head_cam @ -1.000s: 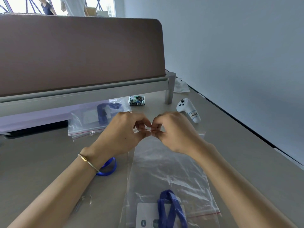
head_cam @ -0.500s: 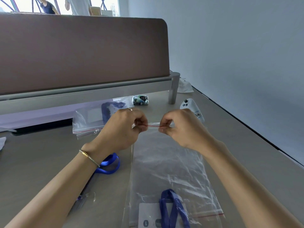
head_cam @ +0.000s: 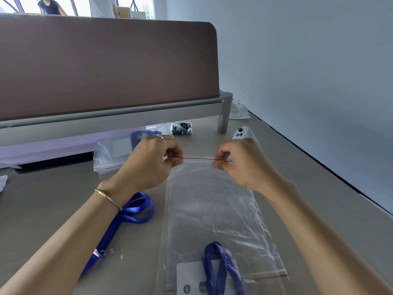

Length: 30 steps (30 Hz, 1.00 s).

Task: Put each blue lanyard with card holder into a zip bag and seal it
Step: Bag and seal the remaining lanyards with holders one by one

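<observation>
Two hands pinch the red-lined zip edge of a clear zip bag (head_cam: 212,205) lying on the desk (head_cam: 42,209): the left hand (head_cam: 146,165) has its grip closed on the strip at the bag's 11 o'clock corner, the right hand (head_cam: 238,162) has its grip closed on it at the 1 o'clock corner, and the red line runs taut between them. The bag's long axis runs from 12 to 6 o'clock, zip end at 12. A second bag seems to lie under it, red strip at 5 o'clock; which of them holds the one blue lanyard with white card holder (head_cam: 214,271) seen at 6 o'clock I cannot tell.

At 10 o'clock from the hands lies a pile of filled zip bags (head_cam: 114,154), their number unclear, with a dark blue lanyard showing inside. One loose lanyard (head_cam: 131,211) lies bare on the desk under the left wrist, its loop at 1 o'clock, its clear holder at 7 o'clock. A white controller (head_cam: 242,133) lies beyond the right hand, and a small printed packet (head_cam: 181,128) at 12 o'clock.
</observation>
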Each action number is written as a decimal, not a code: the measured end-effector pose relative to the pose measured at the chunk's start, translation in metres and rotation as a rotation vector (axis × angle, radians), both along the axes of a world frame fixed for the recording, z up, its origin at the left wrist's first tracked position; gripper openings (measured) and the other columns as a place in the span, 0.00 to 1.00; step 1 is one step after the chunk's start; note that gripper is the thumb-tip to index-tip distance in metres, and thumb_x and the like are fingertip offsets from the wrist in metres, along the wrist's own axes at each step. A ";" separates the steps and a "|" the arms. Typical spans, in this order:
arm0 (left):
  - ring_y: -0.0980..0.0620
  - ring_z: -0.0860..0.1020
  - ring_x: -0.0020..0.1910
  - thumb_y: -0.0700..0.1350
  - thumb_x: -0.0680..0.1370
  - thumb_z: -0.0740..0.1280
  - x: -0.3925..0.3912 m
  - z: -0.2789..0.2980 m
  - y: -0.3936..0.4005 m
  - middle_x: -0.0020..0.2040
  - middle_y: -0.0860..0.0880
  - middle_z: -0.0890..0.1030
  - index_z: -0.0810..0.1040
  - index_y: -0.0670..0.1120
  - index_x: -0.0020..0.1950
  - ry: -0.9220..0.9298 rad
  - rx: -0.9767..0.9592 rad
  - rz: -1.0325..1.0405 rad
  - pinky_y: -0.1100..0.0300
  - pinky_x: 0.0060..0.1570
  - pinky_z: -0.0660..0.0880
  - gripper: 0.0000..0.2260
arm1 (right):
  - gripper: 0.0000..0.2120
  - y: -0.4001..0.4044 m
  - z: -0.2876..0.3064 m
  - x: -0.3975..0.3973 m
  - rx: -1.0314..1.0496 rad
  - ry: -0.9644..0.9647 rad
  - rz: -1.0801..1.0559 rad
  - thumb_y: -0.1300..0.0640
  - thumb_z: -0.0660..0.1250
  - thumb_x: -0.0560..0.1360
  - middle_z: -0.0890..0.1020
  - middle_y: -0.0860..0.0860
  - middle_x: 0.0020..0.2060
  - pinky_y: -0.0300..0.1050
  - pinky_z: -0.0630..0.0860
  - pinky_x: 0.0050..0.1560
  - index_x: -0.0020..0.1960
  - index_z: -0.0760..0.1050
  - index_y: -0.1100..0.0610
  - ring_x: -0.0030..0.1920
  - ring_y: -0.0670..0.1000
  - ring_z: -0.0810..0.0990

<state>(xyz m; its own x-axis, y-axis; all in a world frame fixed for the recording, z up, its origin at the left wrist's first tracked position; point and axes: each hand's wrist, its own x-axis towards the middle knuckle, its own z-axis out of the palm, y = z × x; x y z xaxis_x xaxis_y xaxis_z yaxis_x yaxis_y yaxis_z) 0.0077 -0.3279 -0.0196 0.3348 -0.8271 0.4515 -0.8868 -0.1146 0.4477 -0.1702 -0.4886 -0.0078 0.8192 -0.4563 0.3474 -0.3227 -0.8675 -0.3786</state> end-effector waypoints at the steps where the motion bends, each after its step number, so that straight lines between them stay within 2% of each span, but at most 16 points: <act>1: 0.57 0.78 0.39 0.39 0.72 0.76 0.002 0.000 0.001 0.37 0.59 0.80 0.79 0.54 0.40 0.003 -0.006 0.001 0.54 0.44 0.78 0.10 | 0.05 -0.003 0.000 0.000 0.012 -0.006 -0.007 0.51 0.77 0.72 0.73 0.42 0.30 0.27 0.64 0.33 0.42 0.84 0.52 0.35 0.39 0.72; 4: 0.57 0.79 0.40 0.40 0.73 0.76 0.003 -0.001 0.001 0.38 0.58 0.81 0.81 0.51 0.41 0.009 0.005 0.007 0.54 0.44 0.78 0.07 | 0.05 -0.004 -0.002 0.000 0.017 0.005 0.007 0.53 0.77 0.72 0.73 0.41 0.30 0.35 0.67 0.33 0.41 0.84 0.53 0.34 0.39 0.73; 6: 0.57 0.78 0.40 0.40 0.73 0.75 0.005 -0.003 0.001 0.38 0.58 0.81 0.81 0.50 0.41 0.003 0.013 0.020 0.53 0.44 0.78 0.06 | 0.05 -0.005 -0.004 0.001 0.018 0.009 0.003 0.53 0.77 0.72 0.75 0.42 0.31 0.34 0.68 0.34 0.41 0.83 0.52 0.36 0.40 0.74; 9: 0.58 0.79 0.39 0.40 0.73 0.75 0.010 -0.003 0.003 0.38 0.58 0.81 0.81 0.51 0.41 0.016 0.011 0.037 0.58 0.44 0.78 0.07 | 0.04 -0.015 -0.006 -0.001 0.041 0.005 -0.030 0.54 0.78 0.71 0.82 0.46 0.34 0.36 0.71 0.37 0.41 0.83 0.52 0.37 0.42 0.77; 12: 0.58 0.79 0.39 0.39 0.73 0.76 0.009 -0.004 0.002 0.37 0.59 0.81 0.82 0.49 0.42 0.024 0.013 0.036 0.58 0.44 0.78 0.05 | 0.05 -0.018 -0.007 -0.001 0.021 0.016 -0.034 0.55 0.77 0.72 0.81 0.45 0.34 0.31 0.68 0.35 0.39 0.82 0.51 0.35 0.38 0.75; 14: 0.59 0.79 0.39 0.39 0.73 0.75 0.010 -0.006 0.003 0.37 0.59 0.81 0.82 0.48 0.42 0.015 0.020 0.047 0.57 0.44 0.78 0.05 | 0.04 -0.019 -0.008 -0.001 0.032 0.019 -0.038 0.54 0.77 0.72 0.82 0.46 0.35 0.33 0.68 0.36 0.40 0.83 0.51 0.36 0.39 0.76; 18: 0.62 0.78 0.40 0.39 0.73 0.75 0.014 -0.004 0.005 0.37 0.59 0.81 0.82 0.50 0.42 0.037 0.028 0.077 0.71 0.41 0.74 0.07 | 0.08 -0.030 -0.009 -0.006 0.041 0.018 -0.060 0.57 0.77 0.71 0.82 0.49 0.39 0.41 0.74 0.40 0.38 0.80 0.48 0.41 0.47 0.81; 23: 0.65 0.78 0.39 0.38 0.73 0.75 0.012 -0.004 0.005 0.37 0.59 0.80 0.81 0.51 0.41 0.023 0.044 0.085 0.75 0.39 0.71 0.08 | 0.11 -0.034 -0.010 -0.008 0.051 0.026 -0.034 0.61 0.76 0.72 0.83 0.47 0.40 0.38 0.76 0.42 0.38 0.80 0.46 0.41 0.43 0.82; 26: 0.66 0.78 0.38 0.38 0.73 0.75 0.013 -0.003 0.006 0.37 0.59 0.80 0.80 0.51 0.41 0.040 0.039 0.098 0.77 0.38 0.70 0.09 | 0.12 -0.035 -0.008 -0.010 0.062 0.016 -0.039 0.66 0.74 0.71 0.83 0.44 0.35 0.41 0.79 0.42 0.39 0.82 0.49 0.38 0.41 0.81; 28: 0.67 0.78 0.39 0.37 0.73 0.75 0.012 -0.003 0.006 0.37 0.59 0.80 0.81 0.51 0.41 0.031 0.046 0.096 0.77 0.39 0.69 0.09 | 0.12 -0.034 -0.007 -0.010 0.052 0.001 -0.037 0.67 0.73 0.70 0.83 0.44 0.33 0.43 0.80 0.42 0.38 0.82 0.50 0.37 0.42 0.81; 30: 0.68 0.77 0.39 0.37 0.73 0.75 0.012 -0.003 0.006 0.36 0.59 0.80 0.81 0.51 0.42 0.032 0.043 0.099 0.78 0.38 0.69 0.09 | 0.12 -0.035 -0.006 -0.010 0.059 0.000 -0.026 0.66 0.73 0.71 0.84 0.45 0.36 0.44 0.80 0.44 0.40 0.83 0.49 0.39 0.43 0.82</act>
<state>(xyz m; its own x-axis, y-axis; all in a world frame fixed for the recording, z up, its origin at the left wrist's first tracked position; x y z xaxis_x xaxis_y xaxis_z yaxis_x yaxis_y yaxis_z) 0.0200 -0.3219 -0.0224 0.4293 -0.8077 0.4041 -0.8555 -0.2202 0.4687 -0.1805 -0.5240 -0.0140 0.8069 -0.4971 0.3190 -0.3450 -0.8351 -0.4284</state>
